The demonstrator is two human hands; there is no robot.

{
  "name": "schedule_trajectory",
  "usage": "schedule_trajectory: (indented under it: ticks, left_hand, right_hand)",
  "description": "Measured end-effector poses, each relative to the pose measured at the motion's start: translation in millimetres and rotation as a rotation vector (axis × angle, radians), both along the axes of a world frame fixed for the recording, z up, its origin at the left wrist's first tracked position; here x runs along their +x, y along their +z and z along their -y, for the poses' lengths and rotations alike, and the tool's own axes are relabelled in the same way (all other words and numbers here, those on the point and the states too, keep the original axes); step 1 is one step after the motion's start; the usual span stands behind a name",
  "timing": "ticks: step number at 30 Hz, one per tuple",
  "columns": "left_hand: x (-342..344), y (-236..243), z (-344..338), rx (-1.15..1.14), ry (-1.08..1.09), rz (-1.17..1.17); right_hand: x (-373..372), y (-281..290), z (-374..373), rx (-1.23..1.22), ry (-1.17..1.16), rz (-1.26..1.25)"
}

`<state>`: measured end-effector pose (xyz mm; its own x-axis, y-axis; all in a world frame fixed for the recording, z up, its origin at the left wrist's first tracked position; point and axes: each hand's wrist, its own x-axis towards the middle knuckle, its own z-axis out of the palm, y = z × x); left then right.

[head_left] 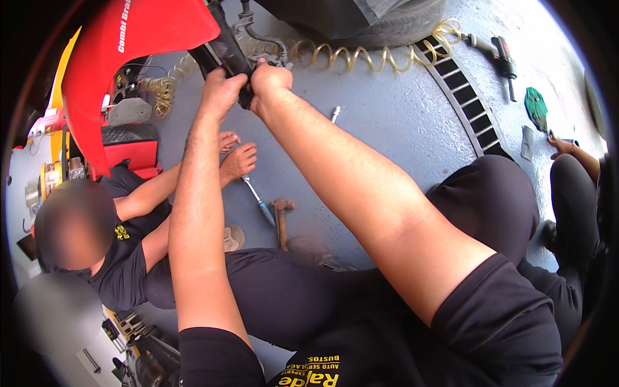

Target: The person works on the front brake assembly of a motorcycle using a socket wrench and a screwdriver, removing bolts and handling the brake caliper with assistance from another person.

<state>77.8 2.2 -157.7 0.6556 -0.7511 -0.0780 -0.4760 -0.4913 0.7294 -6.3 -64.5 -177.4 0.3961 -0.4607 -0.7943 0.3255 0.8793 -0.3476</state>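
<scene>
Fingers of the left hand (221, 90) curled tight around a black bar-shaped part (225, 51) hanging under the red machine (129, 39); fingers of the right hand (269, 80) pressed together in a fist on the same part, just at three o'clock of the left, knuckles nearly touching. Black part at twelve o'clock of the view, running up toward eleven and under the red housing. Behind the fists, at one o'clock, a yellow coiled air hose (348, 55) and a tyre (393, 22). Below, at six o'clock of the fists, a co-worker's two hands (235, 155) close together over the grey floor (387, 122), and near them a screwdriver (259, 203), a hammer (282, 219) and a small white pin (335, 114). Far out at two o'clock, a power tool (503, 58) beside a floor grate (464, 97).

Likely risk: both fists crowded on one spot, so a sudden slip or release could send knuckles into the metal fittings, or drop the part toward the co-worker's hands directly beneath. Loose tools underfoot also a tripping or kneeling hazard.
</scene>
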Motion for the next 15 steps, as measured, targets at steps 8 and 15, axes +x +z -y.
schedule_trajectory:
  ticks: [8,15]
  left_hand:
    - [-9,-4,20,0.022,-0.064,-0.084]
    - [-9,-9,17,-0.024,-0.021,-0.085]
  right_hand:
    - [-9,-25,17,-0.058,-0.105,0.116]
    - [-21,-17,8,-0.098,-0.106,0.138]
